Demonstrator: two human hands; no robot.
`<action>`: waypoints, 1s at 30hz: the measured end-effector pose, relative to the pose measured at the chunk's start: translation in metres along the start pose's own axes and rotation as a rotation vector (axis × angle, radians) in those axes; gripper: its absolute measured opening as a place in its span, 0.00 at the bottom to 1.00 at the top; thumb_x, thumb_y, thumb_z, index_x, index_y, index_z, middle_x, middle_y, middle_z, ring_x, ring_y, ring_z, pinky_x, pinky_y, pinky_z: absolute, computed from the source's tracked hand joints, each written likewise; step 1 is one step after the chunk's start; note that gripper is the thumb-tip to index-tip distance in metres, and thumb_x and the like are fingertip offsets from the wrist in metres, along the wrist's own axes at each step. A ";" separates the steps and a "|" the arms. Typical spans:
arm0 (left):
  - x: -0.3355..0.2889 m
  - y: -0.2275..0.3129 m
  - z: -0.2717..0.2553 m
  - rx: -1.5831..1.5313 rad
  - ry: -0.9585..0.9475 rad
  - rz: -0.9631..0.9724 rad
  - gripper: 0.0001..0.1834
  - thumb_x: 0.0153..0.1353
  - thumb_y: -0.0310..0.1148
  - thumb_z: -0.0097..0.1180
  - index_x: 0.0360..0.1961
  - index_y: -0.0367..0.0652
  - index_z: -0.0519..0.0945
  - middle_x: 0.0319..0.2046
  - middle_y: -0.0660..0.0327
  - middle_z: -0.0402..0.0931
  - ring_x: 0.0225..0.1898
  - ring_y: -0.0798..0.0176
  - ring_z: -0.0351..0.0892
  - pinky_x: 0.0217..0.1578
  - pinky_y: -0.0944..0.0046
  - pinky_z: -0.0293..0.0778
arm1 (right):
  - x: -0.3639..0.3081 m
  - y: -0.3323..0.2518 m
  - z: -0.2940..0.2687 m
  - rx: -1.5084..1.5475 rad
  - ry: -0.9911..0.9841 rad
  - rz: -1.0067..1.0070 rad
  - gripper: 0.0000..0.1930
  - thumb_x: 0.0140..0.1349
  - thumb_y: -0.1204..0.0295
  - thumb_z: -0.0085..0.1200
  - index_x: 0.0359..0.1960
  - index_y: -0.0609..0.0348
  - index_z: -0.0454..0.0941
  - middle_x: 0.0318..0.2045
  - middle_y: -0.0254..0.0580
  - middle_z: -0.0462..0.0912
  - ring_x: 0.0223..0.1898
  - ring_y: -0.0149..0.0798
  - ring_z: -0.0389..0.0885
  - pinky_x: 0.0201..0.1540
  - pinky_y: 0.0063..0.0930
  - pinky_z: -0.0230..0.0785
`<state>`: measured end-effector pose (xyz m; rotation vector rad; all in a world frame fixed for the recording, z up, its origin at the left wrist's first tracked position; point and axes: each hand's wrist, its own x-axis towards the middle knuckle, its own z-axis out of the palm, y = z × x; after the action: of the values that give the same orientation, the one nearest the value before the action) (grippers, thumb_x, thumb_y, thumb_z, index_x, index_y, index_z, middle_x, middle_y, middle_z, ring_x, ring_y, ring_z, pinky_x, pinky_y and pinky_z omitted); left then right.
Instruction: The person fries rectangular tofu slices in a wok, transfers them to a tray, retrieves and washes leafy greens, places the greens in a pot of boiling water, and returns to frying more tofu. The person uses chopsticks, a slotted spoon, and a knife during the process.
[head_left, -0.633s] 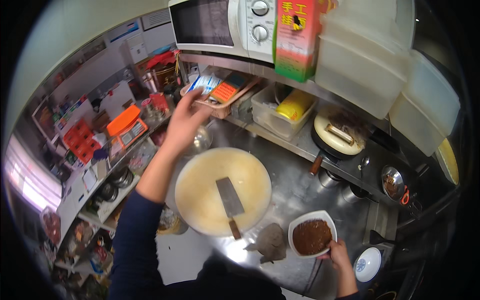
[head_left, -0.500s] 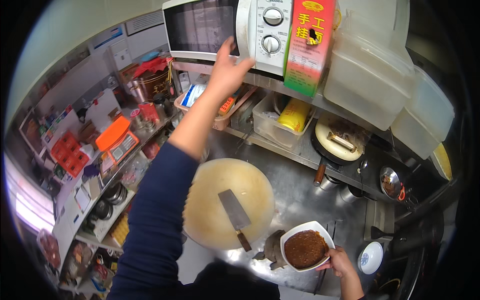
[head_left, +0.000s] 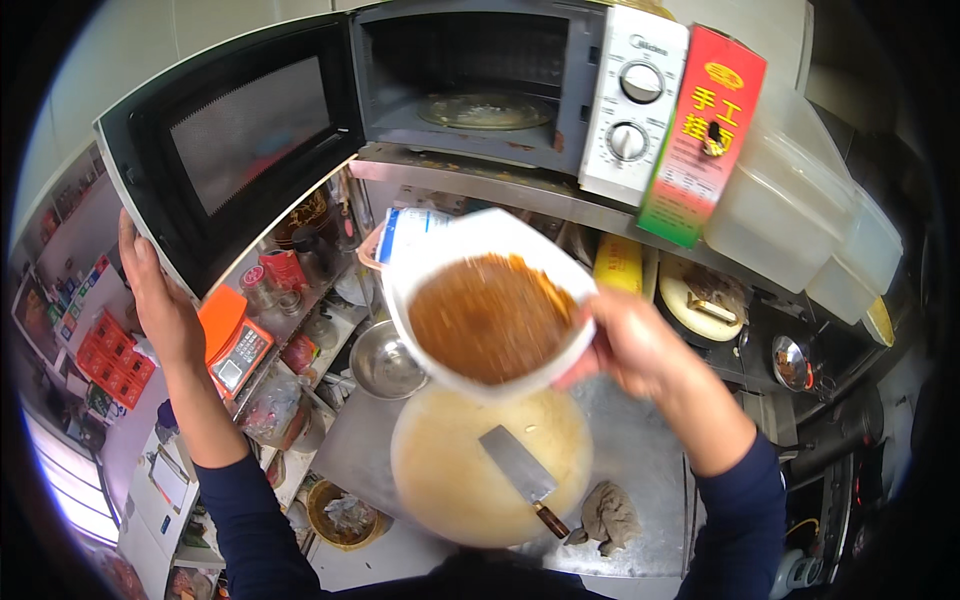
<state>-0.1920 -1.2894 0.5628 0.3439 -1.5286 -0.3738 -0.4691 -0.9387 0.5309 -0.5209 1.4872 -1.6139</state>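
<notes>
Bowl [head_left: 480,232] (right grip [head_left: 632,345] clamped on it) partly hides basket [head_left: 371,247] and chopping block [head_left: 445,460], left grip [head_left: 165,312] unclenched at microwave door [head_left: 250,135].

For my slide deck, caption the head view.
Right hand holds a white bowl of brown sauce near an open microwave, left hand at its door; cleaver on chopping board below.

Holding white bowl [head_left: 480,232] of brown contents [head_left: 490,322] in front of open microwave [head_left: 606,110].
Gripping bowl rim with right hand [head_left: 635,340], with left hand [head_left: 160,300] at outer edge of opened door [head_left: 250,130]; above round board [head_left: 450,485] bearing cleaver [head_left: 518,465], near crumpled cloth [head_left: 608,517].
</notes>
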 end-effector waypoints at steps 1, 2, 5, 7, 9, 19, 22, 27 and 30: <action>0.008 -0.011 -0.007 0.199 -0.014 -0.047 0.31 0.76 0.46 0.39 0.71 0.36 0.61 0.71 0.52 0.59 0.72 0.58 0.57 0.71 0.61 0.49 | 0.025 -0.022 0.015 0.045 -0.105 -0.054 0.21 0.65 0.71 0.41 0.55 0.74 0.66 0.37 0.57 0.82 0.30 0.54 0.88 0.34 0.43 0.88; 0.012 -0.018 -0.011 0.174 -0.040 -0.001 0.31 0.76 0.46 0.40 0.72 0.37 0.61 0.72 0.53 0.58 0.72 0.58 0.56 0.71 0.61 0.48 | 0.049 -0.042 0.029 0.064 -0.131 -0.100 0.21 0.66 0.70 0.38 0.55 0.76 0.65 0.39 0.61 0.81 0.30 0.54 0.88 0.35 0.43 0.88; 0.017 -0.032 -0.011 0.086 -0.022 -0.132 0.32 0.75 0.46 0.43 0.73 0.39 0.60 0.72 0.53 0.58 0.73 0.59 0.56 0.72 0.61 0.46 | 0.110 -0.097 0.061 0.143 -0.159 -0.285 0.23 0.69 0.69 0.32 0.56 0.82 0.58 0.43 0.69 0.79 0.32 0.53 0.88 0.36 0.41 0.88; 0.010 -0.030 -0.009 0.040 0.027 -0.239 0.33 0.75 0.46 0.44 0.73 0.39 0.59 0.72 0.53 0.58 0.73 0.59 0.55 0.72 0.61 0.45 | 0.143 -0.127 0.072 0.085 -0.058 -0.362 0.24 0.69 0.69 0.31 0.58 0.82 0.55 0.42 0.71 0.79 0.31 0.54 0.88 0.34 0.38 0.89; 0.006 -0.025 -0.004 -0.009 0.005 -0.203 0.35 0.73 0.49 0.46 0.74 0.40 0.57 0.73 0.52 0.56 0.74 0.58 0.53 0.72 0.58 0.44 | 0.173 -0.150 0.075 0.026 0.009 -0.439 0.24 0.69 0.69 0.31 0.58 0.82 0.56 0.42 0.70 0.78 0.32 0.55 0.88 0.33 0.37 0.89; -0.025 0.015 0.013 -0.119 0.033 -0.073 0.34 0.72 0.37 0.45 0.72 0.28 0.55 0.73 0.45 0.53 0.74 0.52 0.52 0.72 0.55 0.46 | 0.278 -0.177 0.064 -0.017 0.431 -0.396 0.18 0.70 0.69 0.37 0.56 0.63 0.73 0.49 0.55 0.79 0.40 0.51 0.85 0.28 0.33 0.87; -0.040 0.027 0.021 -0.557 0.083 -0.115 0.34 0.69 0.30 0.42 0.73 0.28 0.49 0.74 0.44 0.49 0.75 0.51 0.48 0.73 0.54 0.43 | 0.284 -0.175 0.055 0.034 0.448 -0.370 0.18 0.70 0.68 0.39 0.55 0.62 0.75 0.52 0.55 0.78 0.43 0.53 0.84 0.28 0.36 0.87; -0.054 0.056 0.031 -0.747 0.036 -0.210 0.43 0.65 0.39 0.50 0.74 0.29 0.45 0.74 0.43 0.46 0.75 0.49 0.47 0.73 0.51 0.42 | 0.278 -0.172 0.054 -0.010 0.444 -0.387 0.17 0.74 0.67 0.39 0.56 0.66 0.70 0.46 0.59 0.79 0.37 0.53 0.85 0.29 0.40 0.87; -0.061 0.076 0.046 -0.912 -0.034 -0.283 0.49 0.63 0.46 0.52 0.75 0.31 0.43 0.74 0.44 0.47 0.75 0.48 0.47 0.73 0.51 0.43 | 0.246 -0.157 0.065 -0.211 0.600 -0.572 0.28 0.74 0.53 0.45 0.27 0.72 0.74 0.16 0.48 0.76 0.14 0.41 0.78 0.16 0.33 0.77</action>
<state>-0.2371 -1.1935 0.5427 -0.1747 -1.1923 -1.2410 -0.6002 -1.1869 0.6336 -0.6555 2.0993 -2.1977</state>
